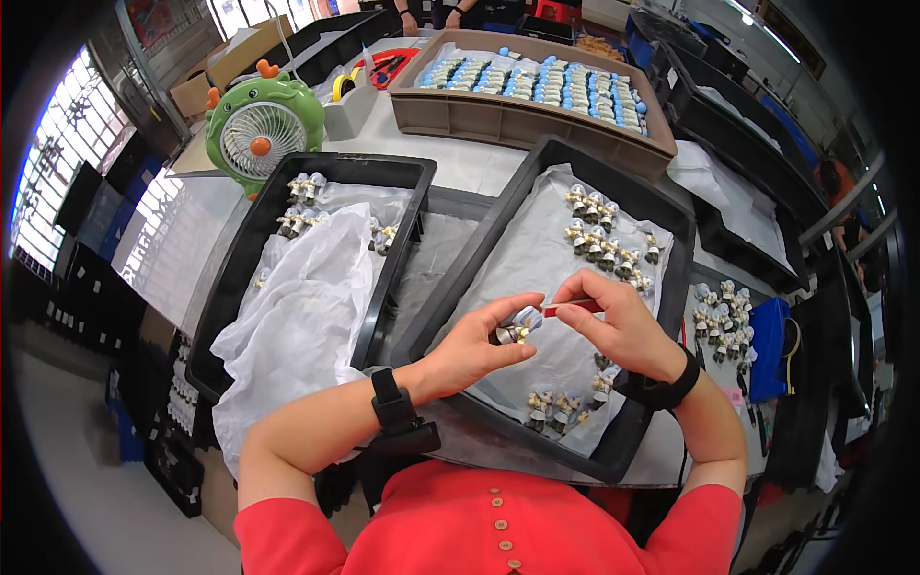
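My left hand [458,353] is closed around a small figurine [518,327] with a pale blue-grey top and gold and dark parts. Between the thumb and fingers of my right hand [625,331] is a slim red flat stick [575,308]; its tip is at the figurine's upper side, and I cannot tell if they touch. Both hands are over a black tray [450,287] lined with white sheet [508,259]. Similar figurines [594,230] stand in rows at its far right, and several more figurines [551,410] are at its near end.
To the left, another black tray [225,287] holds figurines partly covered by crumpled white sheet [302,297]. A green fan [268,129] stands behind it. Farther back is a brown tray [517,125] of blue-topped pieces. More figurines [724,321] sit at right beside a blue box [770,350].
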Action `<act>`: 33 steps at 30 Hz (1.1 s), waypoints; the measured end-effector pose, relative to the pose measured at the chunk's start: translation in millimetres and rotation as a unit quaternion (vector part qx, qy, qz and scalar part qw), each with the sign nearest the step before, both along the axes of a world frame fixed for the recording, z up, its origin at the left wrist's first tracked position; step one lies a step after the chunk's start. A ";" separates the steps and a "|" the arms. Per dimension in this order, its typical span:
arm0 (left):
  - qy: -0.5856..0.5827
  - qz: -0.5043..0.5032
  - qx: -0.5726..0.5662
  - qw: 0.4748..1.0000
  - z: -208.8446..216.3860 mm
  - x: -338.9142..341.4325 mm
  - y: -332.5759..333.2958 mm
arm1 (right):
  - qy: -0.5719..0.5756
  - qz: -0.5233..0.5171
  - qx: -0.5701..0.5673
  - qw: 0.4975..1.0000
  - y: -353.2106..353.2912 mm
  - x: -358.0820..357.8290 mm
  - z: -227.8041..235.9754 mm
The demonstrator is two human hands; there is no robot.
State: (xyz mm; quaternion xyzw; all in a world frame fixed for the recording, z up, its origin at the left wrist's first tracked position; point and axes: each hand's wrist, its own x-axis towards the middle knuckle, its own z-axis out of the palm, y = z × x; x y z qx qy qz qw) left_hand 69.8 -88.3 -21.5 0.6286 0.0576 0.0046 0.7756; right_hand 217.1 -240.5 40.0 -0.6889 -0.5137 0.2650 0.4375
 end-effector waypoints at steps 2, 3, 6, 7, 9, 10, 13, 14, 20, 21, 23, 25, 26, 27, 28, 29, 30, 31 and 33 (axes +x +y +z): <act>-0.007 0.005 0.008 1.000 -4.8 0.6 1.0 | -0.030 0.018 0.009 0.999 6.8 0.0 -7.0; -0.006 0.004 0.011 1.000 -4.7 0.7 0.8 | -0.031 0.024 0.010 0.999 8.6 0.4 -10.3; -0.006 -0.001 0.016 1.000 -4.3 0.9 1.0 | -0.061 0.035 0.002 0.997 11.6 1.4 -14.7; -0.007 -0.004 0.014 1.000 -5.4 1.0 1.5 | -0.088 0.036 -0.007 0.995 11.9 2.5 -14.0; -0.007 -0.007 -0.005 1.000 -5.0 0.8 1.4 | -0.126 0.026 -0.016 0.992 10.8 4.3 -11.2; -0.007 -0.007 -0.022 1.000 -2.8 0.4 0.6 | -0.137 0.017 -0.016 0.990 9.4 4.8 -8.5; 0.018 -0.022 -0.057 0.998 0.1 0.4 2.1 | -0.133 0.017 0.009 0.991 8.8 -1.2 -8.4; 0.030 -0.030 -0.066 0.997 0.5 0.7 2.6 | -0.125 0.022 0.022 0.992 8.5 -3.2 -8.9; 0.038 -0.036 -0.262 0.964 3.4 0.5 10.7 | -0.107 -0.147 0.009 0.983 -33.8 27.7 10.5; 0.042 -0.024 -0.265 0.963 4.8 1.3 8.8 | -0.069 -0.173 -0.006 0.982 -54.5 35.4 13.7; 0.035 -0.028 -0.297 0.954 5.2 0.6 9.8 | -0.059 -0.238 -0.049 0.968 -94.2 50.3 9.5; 0.036 -0.033 -0.310 0.949 5.3 2.7 10.6 | -0.028 -0.316 -0.038 0.948 -131.1 58.2 -10.4; 0.039 -0.028 -0.307 0.950 5.4 2.5 10.2 | -0.019 -0.326 -0.044 0.944 -145.4 62.6 -23.1; 0.041 -0.023 -0.305 0.951 5.2 1.8 9.9 | -0.010 -0.334 -0.050 0.941 -157.2 65.9 -34.6; 0.038 -0.018 -0.314 0.949 4.8 1.6 9.7 | 0.000 -0.344 -0.056 0.937 -166.8 69.6 -45.4; 0.036 -0.012 -0.323 0.946 4.3 1.5 9.6 | -0.006 -0.337 -0.108 0.935 -175.2 75.2 -55.7; 0.033 -0.007 -0.331 0.943 4.2 1.3 10.3 | -0.011 -0.331 -0.159 0.930 -178.5 77.4 -61.7; 0.028 -0.006 -0.330 0.943 3.7 1.2 10.5 | -0.017 -0.322 -0.210 0.923 -180.9 78.6 -65.7; 0.017 -0.004 -0.330 0.944 1.3 0.9 10.5 | -0.187 -0.344 -0.137 0.910 -175.8 77.1 -61.7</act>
